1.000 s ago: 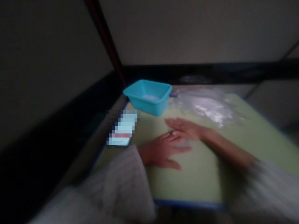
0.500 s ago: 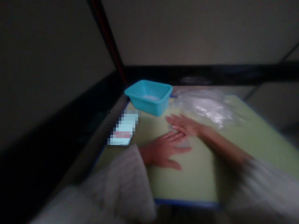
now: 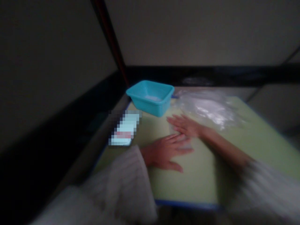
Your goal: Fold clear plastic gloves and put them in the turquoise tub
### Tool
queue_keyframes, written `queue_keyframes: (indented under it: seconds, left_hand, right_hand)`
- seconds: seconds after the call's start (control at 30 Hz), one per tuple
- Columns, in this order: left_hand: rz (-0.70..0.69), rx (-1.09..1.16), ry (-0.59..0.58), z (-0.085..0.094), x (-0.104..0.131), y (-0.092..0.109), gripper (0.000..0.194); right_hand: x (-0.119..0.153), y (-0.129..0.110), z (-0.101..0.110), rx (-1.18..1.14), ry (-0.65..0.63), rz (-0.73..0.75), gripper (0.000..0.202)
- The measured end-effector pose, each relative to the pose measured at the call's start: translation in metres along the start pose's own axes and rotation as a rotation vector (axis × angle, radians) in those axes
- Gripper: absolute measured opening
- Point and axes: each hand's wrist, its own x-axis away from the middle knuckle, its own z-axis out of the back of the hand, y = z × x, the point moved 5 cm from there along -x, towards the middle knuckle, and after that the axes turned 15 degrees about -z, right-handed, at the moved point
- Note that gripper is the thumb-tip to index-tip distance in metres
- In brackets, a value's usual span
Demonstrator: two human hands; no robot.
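Note:
My left hand [image 3: 164, 153] lies palm down, its fingers spread and pointing right. My right hand [image 3: 186, 126] is also flat and palm down, its fingers pointing left, just beyond the left one. The fingertips of the left hand meet the near side of the right hand. Under both hands is a thin, pale, see-through piece [image 3: 187, 145], perhaps a small plastic bag; most of it is covered. The picture is dim and blurred.
The yellow-green table [image 3: 182, 187] has a blue edge. A turquoise basin [image 3: 156, 107] stands at its back left, with a blurred-out phone-like object [image 3: 126, 128] nearer on the left. Crumpled clear plastic [image 3: 208, 107] lies at the back right. Walls rise behind.
The fingers of my left hand have slid very slightly to the right. The rest looks the same apart from a small shift of the view.

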Motion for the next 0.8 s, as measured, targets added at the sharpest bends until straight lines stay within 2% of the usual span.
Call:
queue_keyframes:
  seconds: [0.3,0.5,0.8]
  left_hand:
    - [-0.048,0.046,0.012,0.0,-0.0032,0.0066,0.073]
    - [-0.029,0.063,0.021,-0.0033,-0.0033,0.0072,0.079]
    - [-0.036,0.064,0.024,-0.0024,-0.0039,0.0071,0.078]
  right_hand:
    - [0.001,-0.0024,0.0003,0.057,0.033,0.016,0.057]
    - [0.0007,-0.0027,0.0003,0.057,0.04,0.004,0.057]
    - [0.0019,-0.0024,-0.0003,0.065,0.062,0.008,0.056]
